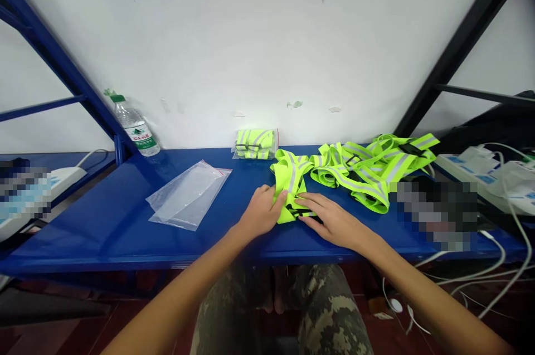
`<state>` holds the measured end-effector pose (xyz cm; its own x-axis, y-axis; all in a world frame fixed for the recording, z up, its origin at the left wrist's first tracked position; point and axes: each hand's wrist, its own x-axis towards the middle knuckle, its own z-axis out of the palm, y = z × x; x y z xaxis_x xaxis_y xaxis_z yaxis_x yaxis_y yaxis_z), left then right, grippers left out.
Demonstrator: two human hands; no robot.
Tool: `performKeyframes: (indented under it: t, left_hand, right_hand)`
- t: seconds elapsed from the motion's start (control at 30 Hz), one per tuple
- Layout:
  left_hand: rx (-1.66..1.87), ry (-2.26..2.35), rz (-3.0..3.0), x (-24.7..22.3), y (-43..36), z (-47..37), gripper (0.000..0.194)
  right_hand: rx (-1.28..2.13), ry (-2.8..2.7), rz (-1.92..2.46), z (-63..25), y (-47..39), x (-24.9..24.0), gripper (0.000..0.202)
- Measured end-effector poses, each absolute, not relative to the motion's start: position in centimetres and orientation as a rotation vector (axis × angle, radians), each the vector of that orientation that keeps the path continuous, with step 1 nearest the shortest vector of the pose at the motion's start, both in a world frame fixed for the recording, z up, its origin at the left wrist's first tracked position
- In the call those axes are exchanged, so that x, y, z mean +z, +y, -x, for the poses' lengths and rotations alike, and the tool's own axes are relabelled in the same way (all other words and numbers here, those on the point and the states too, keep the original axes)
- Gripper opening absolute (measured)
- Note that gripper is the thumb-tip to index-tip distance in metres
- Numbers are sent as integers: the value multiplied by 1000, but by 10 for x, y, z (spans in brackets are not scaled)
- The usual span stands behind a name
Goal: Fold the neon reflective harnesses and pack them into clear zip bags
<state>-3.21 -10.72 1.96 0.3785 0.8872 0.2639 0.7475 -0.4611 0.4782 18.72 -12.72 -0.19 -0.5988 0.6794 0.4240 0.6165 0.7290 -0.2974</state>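
A yellow-green reflective strap bundle [291,174] with silver stripes lies partly folded on the blue table, between my hands. My left hand [262,210] is closed on its left edge, thumb on top. On its right side my right hand [324,215] rests with fingers apart, touching the straps near a black piece. More loose straps [371,168] of the same kind, with black buckles, are heaped to the right. Behind, near the wall, sits a clear bag [254,144] with folded straps inside. Flat clear plastic bags [190,193] lie to the left.
A water bottle [137,129] leans by the wall at the back left of the blue table [112,204]. Power strips [62,182] and white cables are at both sides. A blurred-out object [438,210] lies at the right. Metal frame posts rise on both sides.
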Motion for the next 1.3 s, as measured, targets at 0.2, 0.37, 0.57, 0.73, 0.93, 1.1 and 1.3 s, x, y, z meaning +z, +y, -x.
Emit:
performKeyframes:
  t: [0.2,0.37,0.57,0.73,0.93,1.1,1.3]
  left_hand:
    - [874,1376,-2416,16,-133,39,76]
    - [911,1320,-2378,10,-113,39,36]
    - [880,1376,-2174,14,-96,35,36]
    - [865,1527,-2038,13,-90,28,39]
    - [1041,1578,-2090,5,-81,24,50]
    - [1074,1659,-2354,5,-79,26,40]
    - [931,1553,-2564,9,-84,24,13]
  right_hand:
    - [275,-2341,1006,-186,-113,2,31]
    - [320,-2274,1070,-188,-108,-2,31]
    - [458,-2049,1215,-187,-102,-3,36]
    - [476,-1896,1283,-188,-93,-6,42]
    - [221,-2027,1119,-190,-96,-10,27]
    - [103,-2246,1006,-193,-104,-10,45]
    - [159,-2345,1030,-197,-100,-6,40]
